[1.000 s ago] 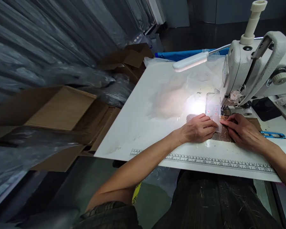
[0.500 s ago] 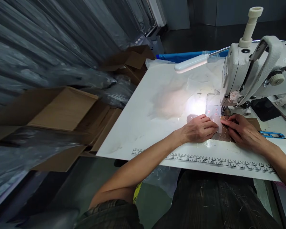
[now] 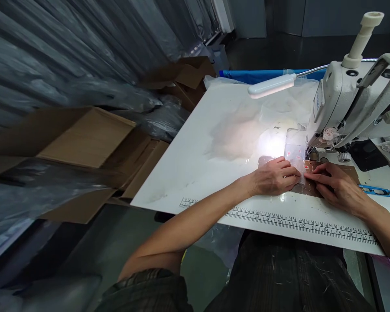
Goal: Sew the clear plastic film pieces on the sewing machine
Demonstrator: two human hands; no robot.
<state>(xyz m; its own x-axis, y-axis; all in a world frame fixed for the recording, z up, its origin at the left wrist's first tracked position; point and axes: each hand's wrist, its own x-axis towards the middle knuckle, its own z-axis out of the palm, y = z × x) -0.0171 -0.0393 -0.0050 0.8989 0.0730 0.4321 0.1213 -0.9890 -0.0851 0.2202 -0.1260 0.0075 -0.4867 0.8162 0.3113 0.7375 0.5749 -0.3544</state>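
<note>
A small sheer fabric piece with pink-red spots (image 3: 294, 155) lies at the needle area of the white sewing machine (image 3: 331, 104), running under its presser foot. My left hand (image 3: 276, 177) rests on the near end of the piece, fingers bent and pressed together on it. From the right, my right hand (image 3: 339, 184) has its fingertips at the fabric's right edge, closed against it; the exact grip is partly hidden. Under both hands is a brown plate (image 3: 307, 189), with a small red mark showing near the right fingertips.
A lamp (image 3: 273, 86) lights the white table (image 3: 182, 164), which has a printed ruler (image 3: 279, 222) along its front. Blue thread snips (image 3: 375, 190) and a dark phone-like slab (image 3: 368, 155) lie at right. Open cardboard boxes (image 3: 87, 136) with plastic stand left of the table.
The camera view has shifted slightly, so the machine appears farther right. Both hands stay at the fabric; the right fingertips sit slightly lower along its edge, and a red mark now shows beside them.
</note>
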